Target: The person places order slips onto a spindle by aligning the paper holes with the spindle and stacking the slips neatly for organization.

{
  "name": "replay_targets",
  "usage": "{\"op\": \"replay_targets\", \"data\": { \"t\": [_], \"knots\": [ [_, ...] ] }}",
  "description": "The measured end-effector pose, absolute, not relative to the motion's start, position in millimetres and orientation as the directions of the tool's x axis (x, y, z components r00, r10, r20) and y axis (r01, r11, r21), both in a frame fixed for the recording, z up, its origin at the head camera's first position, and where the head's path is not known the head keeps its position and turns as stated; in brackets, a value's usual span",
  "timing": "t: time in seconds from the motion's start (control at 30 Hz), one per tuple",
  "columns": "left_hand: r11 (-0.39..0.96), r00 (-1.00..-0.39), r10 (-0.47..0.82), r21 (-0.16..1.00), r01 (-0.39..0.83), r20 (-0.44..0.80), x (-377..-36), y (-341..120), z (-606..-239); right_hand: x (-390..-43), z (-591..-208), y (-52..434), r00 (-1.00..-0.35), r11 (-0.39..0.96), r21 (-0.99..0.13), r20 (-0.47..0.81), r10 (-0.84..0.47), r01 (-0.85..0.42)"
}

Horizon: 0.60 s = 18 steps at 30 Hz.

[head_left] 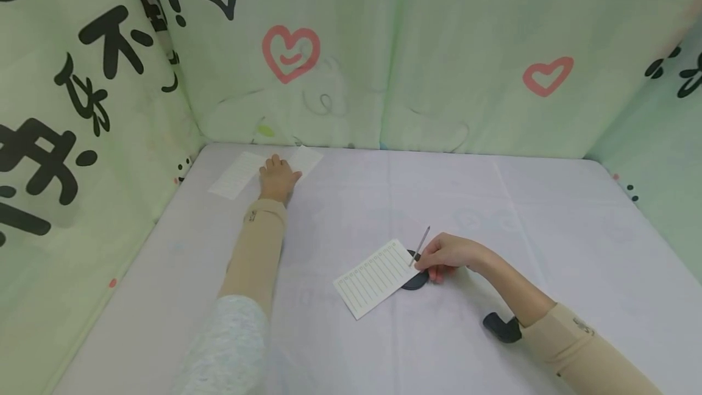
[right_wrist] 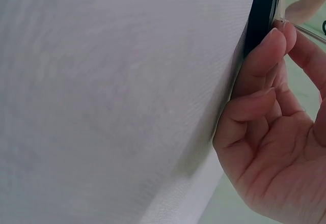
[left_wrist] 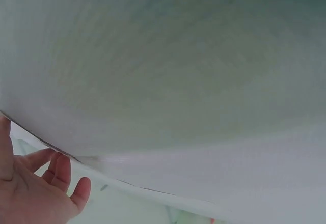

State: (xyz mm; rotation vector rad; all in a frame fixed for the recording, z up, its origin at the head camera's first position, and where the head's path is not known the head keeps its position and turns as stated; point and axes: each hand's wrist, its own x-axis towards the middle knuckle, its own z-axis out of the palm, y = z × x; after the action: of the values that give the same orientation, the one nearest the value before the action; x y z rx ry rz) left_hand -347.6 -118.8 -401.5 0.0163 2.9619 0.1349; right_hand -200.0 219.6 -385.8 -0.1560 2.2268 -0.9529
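My right hand (head_left: 451, 253) pinches the right corner of a pale lined card (head_left: 375, 279) between thumb and fingers. Beneath that corner lies a round black base (head_left: 415, 283), and a thin pointed metal spike (head_left: 421, 241) slants up beside my fingertips. The spike's lower end meets the card near its corner; whether it passes through is hard to tell. Far off at the back left, my left hand (head_left: 278, 178) rests with fingers extended between two pale paper sheets, one on the left (head_left: 237, 175) and one on the right (head_left: 308, 160). In the left wrist view, that hand's fingers (left_wrist: 62, 172) look loosely bent.
A white cloth covers the table (head_left: 340, 212). Under my right forearm is a dark curved object (head_left: 503, 328). Pale green curtains (head_left: 351, 47) with printed hearts and black characters enclose the table's back and sides.
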Motion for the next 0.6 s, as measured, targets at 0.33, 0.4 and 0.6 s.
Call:
{"op": "replay_targets", "data": {
  "t": [0.33, 0.4, 0.6],
  "knots": [
    [0.993, -0.983, -0.030, 0.111, -0.051, -0.180, -349.0, -116.4, -404.4, -200.4, -389.3, 221.3, -0.752, 0.717, -0.680, -0.552, -0.361, 0.155],
    [0.991, -0.984, -0.035, 0.121, -0.057, -0.175, -349.4, -116.2, -404.6, -200.4, -389.2, 221.4, -0.753, 0.716, -0.681, -0.550, -0.361, 0.154],
    [0.990, -0.989, -0.029, 0.131, -0.048, -0.145, -349.8, -116.9, -404.4, -201.1, -388.8, 220.9, -0.754, 0.719, -0.679, -0.547, -0.363, 0.146]
  ]
}}
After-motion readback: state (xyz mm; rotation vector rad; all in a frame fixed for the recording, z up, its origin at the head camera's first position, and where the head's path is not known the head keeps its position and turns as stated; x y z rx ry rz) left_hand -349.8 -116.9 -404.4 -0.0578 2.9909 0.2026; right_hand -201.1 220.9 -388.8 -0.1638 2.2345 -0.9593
